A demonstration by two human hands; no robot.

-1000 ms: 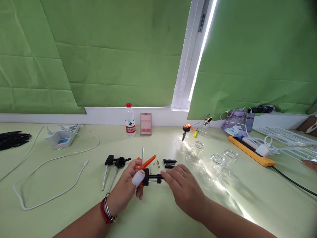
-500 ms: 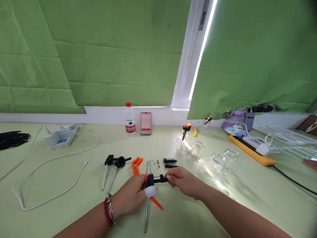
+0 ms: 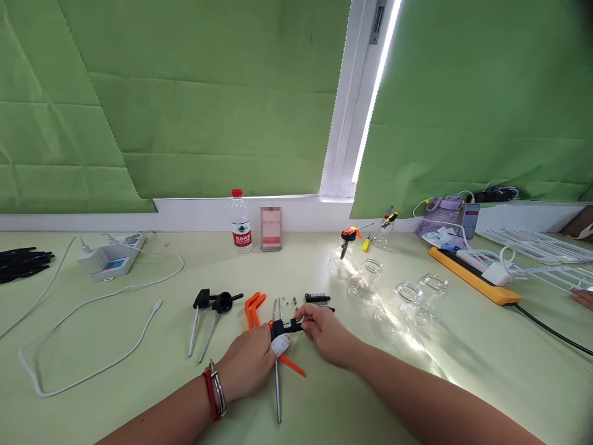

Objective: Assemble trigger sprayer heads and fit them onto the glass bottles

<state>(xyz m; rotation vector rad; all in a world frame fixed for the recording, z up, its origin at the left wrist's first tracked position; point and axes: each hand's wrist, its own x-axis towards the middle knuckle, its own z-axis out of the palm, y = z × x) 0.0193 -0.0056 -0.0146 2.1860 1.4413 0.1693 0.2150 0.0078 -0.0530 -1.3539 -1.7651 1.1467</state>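
My left hand (image 3: 250,358), its thumb wrapped in white tape, is closed around a black spray head (image 3: 277,329) over the table. From it an orange lever (image 3: 293,366) slants down to the right, and a thin metal tube (image 3: 278,395) points toward me. The fingertips of my right hand (image 3: 327,330) pinch the black end on the right side of the same head. Just beyond lie two loose orange levers (image 3: 252,309), small metal bits (image 3: 294,302) and black plungers with springs (image 3: 317,298). Two more black heads with tubes (image 3: 222,303) rest on the left.
Glass jars (image 3: 365,284) stand at the right, one fitted with a black and orange head (image 3: 349,235). Behind are a water bottle (image 3: 241,225) and a pink card (image 3: 271,228). A white cable (image 3: 92,377) loops left; an orange power strip (image 3: 472,275) lies right. Another person's hand (image 3: 582,298) shows at the right edge.
My right hand has shifted slightly left and up, closer to my left hand, still pinching the black end. The spray head has moved up a little with both hands.
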